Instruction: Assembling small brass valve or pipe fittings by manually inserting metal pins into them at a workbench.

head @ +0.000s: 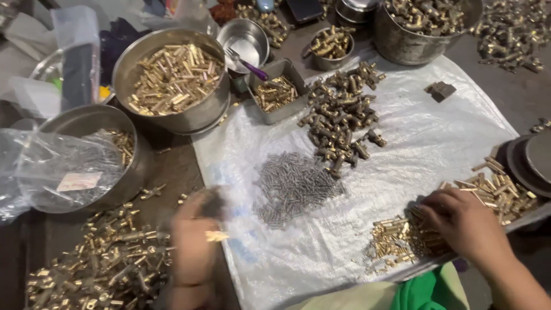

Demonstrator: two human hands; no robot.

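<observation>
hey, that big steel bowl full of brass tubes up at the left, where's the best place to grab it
Probably by the rim, one hand each side. The steel bowl is round, handleless and heaped with brass tubes, so likely heavy. Its near-left rim looks the freest; a small pan and a grey tray crowd its right.

Shiny brass fittings (396,238) on crinkly, semi-gloss plastic sheet (436,143) — dull grey steel springs (293,186), brushed-metal bowl (172,115) w/ brass tubes.

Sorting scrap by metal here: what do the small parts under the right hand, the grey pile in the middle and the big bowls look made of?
Parts under the right hand: likely brass, shiny yellow-gold. Grey pile: probably steel springs or screws, dull silver-grey; too small to tell which. Bowls: apparently stainless steel, brushed silver with reflective rims.
</observation>
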